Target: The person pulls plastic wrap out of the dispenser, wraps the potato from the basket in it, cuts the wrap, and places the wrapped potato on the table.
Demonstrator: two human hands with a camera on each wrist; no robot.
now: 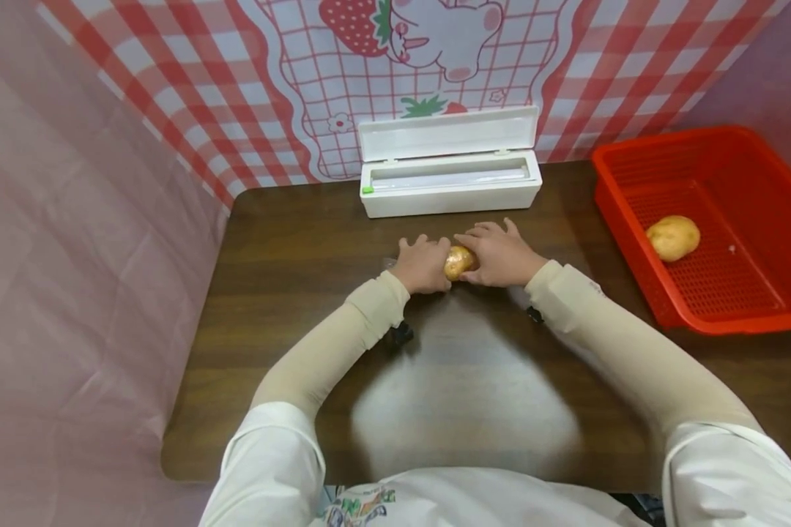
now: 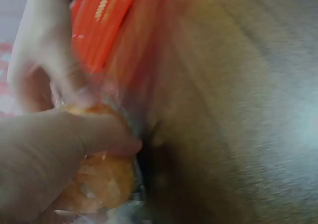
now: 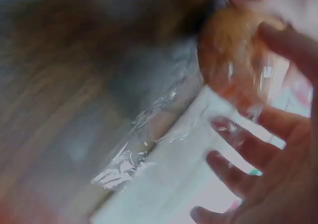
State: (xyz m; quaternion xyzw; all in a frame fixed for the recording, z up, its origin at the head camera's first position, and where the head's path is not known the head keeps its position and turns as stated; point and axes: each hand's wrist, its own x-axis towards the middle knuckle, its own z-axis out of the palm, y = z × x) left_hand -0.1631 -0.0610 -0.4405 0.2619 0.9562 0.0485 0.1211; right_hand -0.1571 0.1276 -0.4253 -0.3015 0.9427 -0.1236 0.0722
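Between the two hands, over the middle of the table, is a potato [image 1: 458, 262] with a shine of clear plastic wrap on it. My left hand [image 1: 424, 265] grips it from the left; its thumb [image 2: 99, 134] lies across the potato [image 2: 102, 182] in the left wrist view. From the other side my right hand [image 1: 499, 255] holds it with thumb and fingers, the remaining fingers spread. A crumpled tail of plastic wrap [image 3: 119, 172] trails off the potato in the right wrist view. Both wrist views are blurred.
A white wrap dispenser box [image 1: 455, 196] stands at the table's back edge, its lid raised, a roll inside. At the right, a red plastic basket [image 1: 682, 311] holds another potato [image 1: 674, 238]. A checked cloth [image 1: 224, 88] hangs behind the brown table [image 1: 270, 293].
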